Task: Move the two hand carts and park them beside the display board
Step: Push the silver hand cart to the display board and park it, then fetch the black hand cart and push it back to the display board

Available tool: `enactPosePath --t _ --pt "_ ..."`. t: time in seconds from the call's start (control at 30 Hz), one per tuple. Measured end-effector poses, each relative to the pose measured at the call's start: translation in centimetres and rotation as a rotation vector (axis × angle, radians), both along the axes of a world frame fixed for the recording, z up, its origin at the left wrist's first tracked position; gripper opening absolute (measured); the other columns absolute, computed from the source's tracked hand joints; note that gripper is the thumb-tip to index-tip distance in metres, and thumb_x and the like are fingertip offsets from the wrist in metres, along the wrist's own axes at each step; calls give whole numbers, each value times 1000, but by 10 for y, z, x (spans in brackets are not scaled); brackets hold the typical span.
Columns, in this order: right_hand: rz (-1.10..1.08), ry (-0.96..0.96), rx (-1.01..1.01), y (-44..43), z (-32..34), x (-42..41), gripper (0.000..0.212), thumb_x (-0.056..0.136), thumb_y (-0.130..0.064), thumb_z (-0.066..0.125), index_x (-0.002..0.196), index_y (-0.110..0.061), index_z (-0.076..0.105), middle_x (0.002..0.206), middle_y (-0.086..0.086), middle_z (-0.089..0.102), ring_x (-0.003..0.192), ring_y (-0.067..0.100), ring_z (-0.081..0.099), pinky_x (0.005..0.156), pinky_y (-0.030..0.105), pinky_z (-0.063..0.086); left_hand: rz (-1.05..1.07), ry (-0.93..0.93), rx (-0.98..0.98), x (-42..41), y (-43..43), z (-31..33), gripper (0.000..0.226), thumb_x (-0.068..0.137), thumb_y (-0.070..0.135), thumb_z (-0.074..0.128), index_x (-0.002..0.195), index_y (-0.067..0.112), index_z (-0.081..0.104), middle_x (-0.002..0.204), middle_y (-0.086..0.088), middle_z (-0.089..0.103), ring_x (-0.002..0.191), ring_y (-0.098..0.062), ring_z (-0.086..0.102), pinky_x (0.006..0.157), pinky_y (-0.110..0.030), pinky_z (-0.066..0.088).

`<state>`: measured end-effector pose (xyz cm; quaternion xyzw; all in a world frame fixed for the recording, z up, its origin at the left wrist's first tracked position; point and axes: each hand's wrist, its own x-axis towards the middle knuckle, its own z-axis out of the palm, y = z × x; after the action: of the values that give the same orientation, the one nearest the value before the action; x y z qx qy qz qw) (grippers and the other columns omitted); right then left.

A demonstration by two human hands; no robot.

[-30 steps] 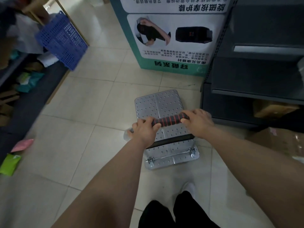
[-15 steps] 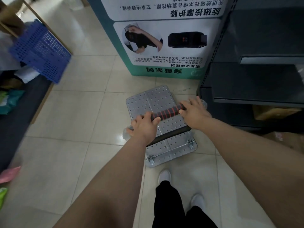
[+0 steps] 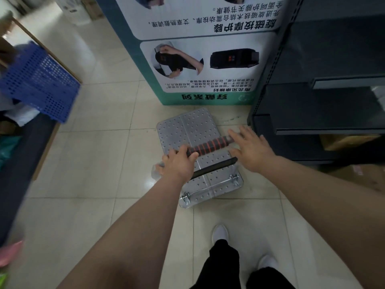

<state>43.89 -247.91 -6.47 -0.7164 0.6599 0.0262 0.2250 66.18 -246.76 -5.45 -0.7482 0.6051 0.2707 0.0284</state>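
Observation:
A grey perforated metal hand cart (image 3: pixel 193 130) stands on the tiled floor, its front edge just short of the teal and white display board (image 3: pixel 200 65). Its handle bar (image 3: pixel 210 145) has a black grip with red rings. My left hand (image 3: pixel 179 163) is closed around the left end of that grip. My right hand (image 3: pixel 250 149) hovers over the right end with fingers spread and flat, not gripping. A second cart is not in view.
Dark metal shelving (image 3: pixel 325 97) stands right of the cart and board. A blue perforated basket (image 3: pixel 39 84) juts out at the left above a low dark shelf (image 3: pixel 18 163). My feet (image 3: pixel 220 234) are just behind the cart.
The cart has rolled forward, close to the display board. My right hand has let go of the handle and opened its fingers; the left still holds on.

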Motion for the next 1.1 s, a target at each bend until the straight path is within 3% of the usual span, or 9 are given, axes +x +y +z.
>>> enactPosePath --t 0.17,0.37,0.53,0.63,0.77,0.87,1.0,1.1 --pt "-23 44 24 18 13 -4 61 97 -47 32 149 -35 2 161 3 -2 147 23 -4 116 53 3 -66 -20 51 -2 -4 17 37 94 51 38 127 37 44 131 -9 46 121 -33 38 100 -55 30" --pt "-52 46 42 57 33 -20 58 97 -45 30 149 -36 5 161 2 3 147 22 -4 116 53 3 -300 -82 -13 -49 3 47 45 92 47 45 134 33 42 134 -11 43 125 -35 34 105 -65 21" --pt "-209 95 151 124 47 -58 58 96 -50 27 149 -30 14 161 2 4 148 24 -4 116 53 5 -629 -179 40 -110 28 64 48 93 43 38 140 30 40 151 -14 30 137 -38 22 109 -66 15" --pt "-328 115 189 184 57 -90 59 97 -50 28 150 -27 18 160 3 9 147 25 1 117 52 9 -858 -281 43 -154 55 64 49 93 44 38 137 24 44 146 -13 38 134 -37 30 110 -59 23" --pt "-542 66 155 289 74 -132 57 96 -49 32 147 -23 27 152 8 31 138 29 28 111 46 26 -1133 -246 26 -222 121 65 47 93 38 43 136 18 45 137 -15 47 127 -33 41 106 -45 34" --pt "-738 72 135 381 81 -154 53 96 -48 35 142 -23 33 144 7 41 129 30 40 103 44 35 -1312 -200 15 -271 191 67 51 93 43 45 139 20 41 138 -14 44 127 -32 38 104 -46 35" --pt "-976 186 178 502 83 -176 54 96 -48 33 141 -20 33 145 9 40 132 30 37 107 46 32 -1499 -123 -38 -333 289 74 52 92 44 46 139 23 40 142 -9 41 128 -30 35 97 -43 37" --pt "-1159 239 168 585 86 -184 55 96 -48 33 143 -20 31 150 8 34 139 27 27 112 48 25 -1678 -98 -56 -374 365 77 49 92 43 48 138 25 41 140 -8 43 126 -30 36 100 -45 38"
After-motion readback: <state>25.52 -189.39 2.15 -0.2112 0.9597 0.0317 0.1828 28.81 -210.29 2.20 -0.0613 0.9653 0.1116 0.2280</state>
